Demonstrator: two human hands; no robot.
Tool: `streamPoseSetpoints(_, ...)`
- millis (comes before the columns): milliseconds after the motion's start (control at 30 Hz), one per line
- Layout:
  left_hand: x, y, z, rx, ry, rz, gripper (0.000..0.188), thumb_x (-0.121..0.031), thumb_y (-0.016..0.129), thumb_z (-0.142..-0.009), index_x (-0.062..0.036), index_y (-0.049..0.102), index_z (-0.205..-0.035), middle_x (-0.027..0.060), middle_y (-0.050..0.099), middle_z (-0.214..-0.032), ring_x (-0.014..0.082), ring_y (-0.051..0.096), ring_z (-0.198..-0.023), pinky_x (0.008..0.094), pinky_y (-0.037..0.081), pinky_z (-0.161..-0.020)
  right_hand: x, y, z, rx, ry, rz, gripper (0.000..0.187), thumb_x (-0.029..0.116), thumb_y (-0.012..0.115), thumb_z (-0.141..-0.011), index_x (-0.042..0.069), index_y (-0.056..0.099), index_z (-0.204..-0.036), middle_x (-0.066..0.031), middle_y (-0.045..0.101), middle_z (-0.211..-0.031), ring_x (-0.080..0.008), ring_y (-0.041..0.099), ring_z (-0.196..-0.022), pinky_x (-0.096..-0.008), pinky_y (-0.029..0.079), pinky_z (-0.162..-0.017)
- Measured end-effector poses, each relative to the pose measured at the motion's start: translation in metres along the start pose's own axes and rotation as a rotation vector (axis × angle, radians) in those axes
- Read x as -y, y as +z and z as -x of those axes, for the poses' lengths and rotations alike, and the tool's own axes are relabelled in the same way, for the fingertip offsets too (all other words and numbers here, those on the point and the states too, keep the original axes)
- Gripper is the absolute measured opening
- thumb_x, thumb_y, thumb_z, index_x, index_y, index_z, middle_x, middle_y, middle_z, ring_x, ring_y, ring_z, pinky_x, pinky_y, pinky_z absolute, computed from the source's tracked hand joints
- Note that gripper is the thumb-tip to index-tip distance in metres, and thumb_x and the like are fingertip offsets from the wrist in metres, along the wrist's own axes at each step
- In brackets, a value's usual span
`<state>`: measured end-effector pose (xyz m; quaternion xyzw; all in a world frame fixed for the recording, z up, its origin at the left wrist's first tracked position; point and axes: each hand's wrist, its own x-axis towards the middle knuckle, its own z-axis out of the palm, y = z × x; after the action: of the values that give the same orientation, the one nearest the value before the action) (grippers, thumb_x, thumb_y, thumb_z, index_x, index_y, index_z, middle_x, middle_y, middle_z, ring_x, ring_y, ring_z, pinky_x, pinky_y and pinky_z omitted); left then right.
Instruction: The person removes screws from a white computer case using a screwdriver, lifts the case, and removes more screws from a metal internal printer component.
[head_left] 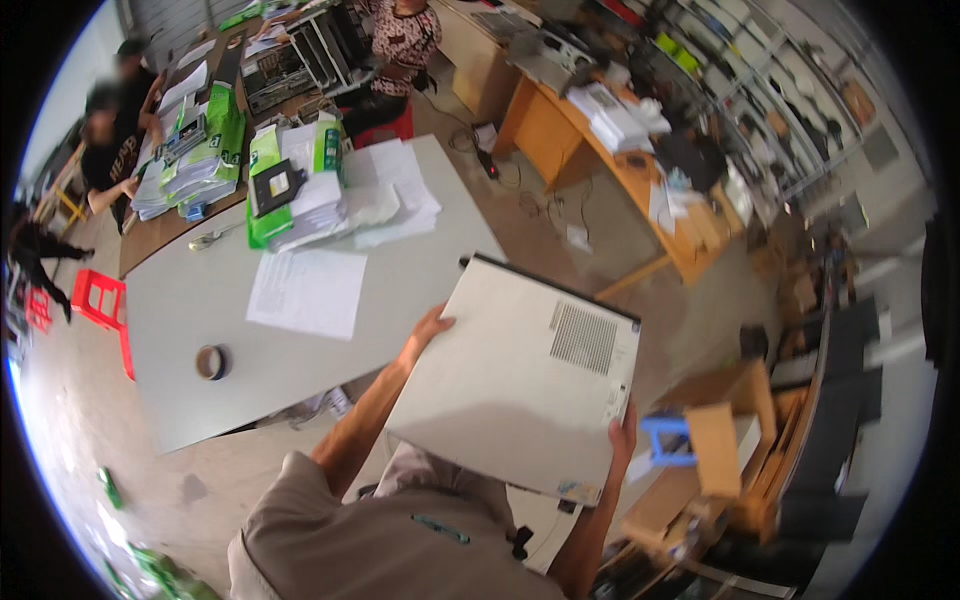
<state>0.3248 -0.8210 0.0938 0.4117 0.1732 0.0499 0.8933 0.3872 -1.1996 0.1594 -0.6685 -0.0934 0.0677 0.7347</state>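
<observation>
A flat, light grey desktop computer case [490,385] with a perforated vent patch is held level in front of my body. My left hand [428,332] grips its left edge, fingers tucked out of sight beneath. On the opposite side, my right hand [622,440] is closed on the right edge near the lower corner. The case is off the grey table [400,290], to the right of its near edge. Printed sheets [307,292] and a roll of brown tape [210,362] lie on that table.
Paper stacks in green-white packaging [300,190] stand at the table's far end. Three other people work beyond it, one beside opened computer cases [325,45]. A wooden desk [600,170] stands far right; cardboard boxes [715,450] and a blue stool [668,440] sit nearer. Red stools [98,298] are left.
</observation>
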Motion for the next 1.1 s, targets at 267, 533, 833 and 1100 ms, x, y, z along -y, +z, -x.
streamPoseSetpoints(267,0.017,0.045,-0.156,-0.243,0.101,0.285,0.074,-0.032,0.059,-0.087,-0.0045,0.037,-0.152,0.0195,0.053,-0.138,0.0308,0.055,-0.123,0.0429,0.046,-0.101,0.005,0.004,-0.306,0.354,0.266,-0.027,0.077,0.020,0.061,-0.090,-0.005,0.026,-0.153,-0.0183,0.044,-0.148,-0.0275,0.043,-0.134,-0.0376,0.030,-0.113)
streamPoseSetpoints(533,0.048,0.085,-0.189,-0.751,0.308,0.772,0.069,-0.036,0.060,-0.086,-0.0073,0.042,-0.147,0.0186,0.057,-0.131,0.0304,0.061,-0.113,0.0442,0.052,-0.092,-0.107,0.106,-0.532,0.982,0.670,-0.118,0.081,0.014,0.063,-0.092,0.000,0.017,-0.158,-0.0170,0.040,-0.152,-0.0270,0.044,-0.135,-0.0371,0.034,-0.112)
streamPoseSetpoints(833,0.163,0.206,-0.242,-1.438,0.918,0.807,0.074,-0.049,0.057,-0.089,0.0009,0.044,-0.142,0.0183,0.059,-0.128,0.0288,0.063,-0.110,0.0408,0.054,-0.089,-0.183,0.237,-0.594,1.861,0.596,0.016,0.085,0.021,0.068,-0.090,-0.002,0.020,-0.157,-0.0209,0.035,-0.154,-0.0275,0.036,-0.142,-0.0375,0.032,-0.115)
streamPoseSetpoints(1100,0.159,0.178,-0.285,-1.635,1.002,0.974,0.074,-0.050,0.055,-0.089,0.0010,0.045,-0.141,0.0174,0.058,-0.128,0.0292,0.062,-0.109,0.0392,0.054,-0.089,-0.220,0.344,-0.581,2.092,0.735,0.026,0.100,0.027,0.071,-0.086,-0.002,0.007,-0.158,-0.0235,0.027,-0.157,-0.0340,0.034,-0.143,-0.0431,0.029,-0.116)
